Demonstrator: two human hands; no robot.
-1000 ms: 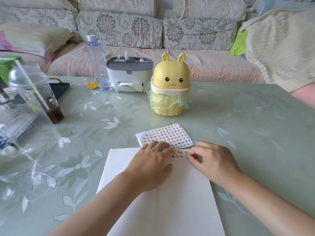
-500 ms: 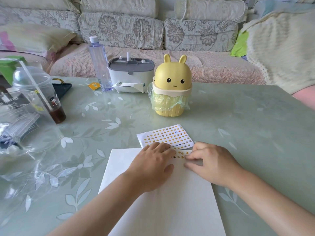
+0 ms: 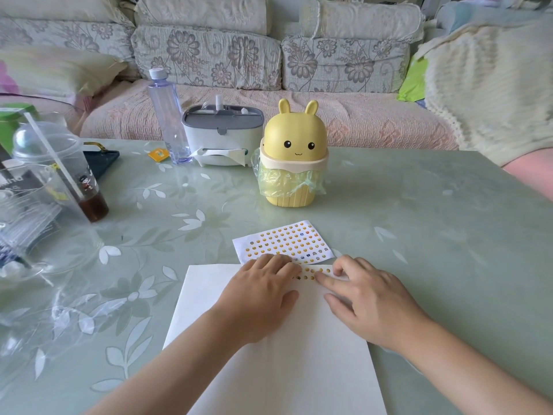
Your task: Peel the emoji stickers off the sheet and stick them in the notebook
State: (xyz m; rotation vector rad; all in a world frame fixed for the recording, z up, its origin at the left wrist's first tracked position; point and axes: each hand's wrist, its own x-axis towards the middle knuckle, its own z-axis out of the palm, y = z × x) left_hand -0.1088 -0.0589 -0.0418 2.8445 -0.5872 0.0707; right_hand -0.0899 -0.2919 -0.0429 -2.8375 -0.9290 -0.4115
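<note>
Fingers (image 3: 281, 262) of the left hand (image 3: 263, 298) lie flat, holding nothing, and hide the near edge of the sticker sheet (image 3: 284, 241), which lies at 12 o'clock of the notebook (image 3: 299, 369). The right hand (image 3: 368, 304), uncurled, presses its forefinger beside stuck emoji stickers (image 3: 317, 270); perhaps one lies beneath. The notebook's 6 o'clock edge is cut off.

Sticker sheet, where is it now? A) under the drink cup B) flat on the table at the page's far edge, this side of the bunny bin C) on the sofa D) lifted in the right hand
B: the sticker sheet lies flat on the table, between the far edge of the white page and the yellow bunny bin.
</note>
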